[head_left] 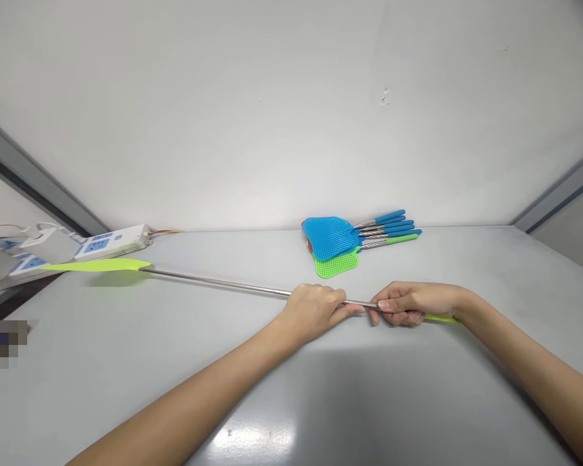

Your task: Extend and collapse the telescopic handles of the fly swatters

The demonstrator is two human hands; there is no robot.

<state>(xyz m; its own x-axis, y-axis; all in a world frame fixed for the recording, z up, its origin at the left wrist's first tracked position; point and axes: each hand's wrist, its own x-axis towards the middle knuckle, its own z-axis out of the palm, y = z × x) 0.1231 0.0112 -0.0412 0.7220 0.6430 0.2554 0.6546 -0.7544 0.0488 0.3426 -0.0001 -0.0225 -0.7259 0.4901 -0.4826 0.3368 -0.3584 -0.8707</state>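
A fly swatter (218, 282) with a yellow-green head and a long, extended metal rod stretches across the table from left to right. My left hand (315, 310) is closed around the middle of its rod. Just to the right, my right hand (403, 304) grips the same rod near the handle end, and a bit of green handle shows past the fingers. The swatter's head is seen edge-on at the left, above the tabletop. Behind my hands lies a stack of fly swatters (330, 236), blue on top with green and red ones below, their handles pointing right.
A grey table (199, 362) meets a white wall (223, 116) at the back. White power strips (114, 243) with plugs and cables sit at the far left, close to the swatter's head. Grey frame posts (563, 188) stand at both sides.
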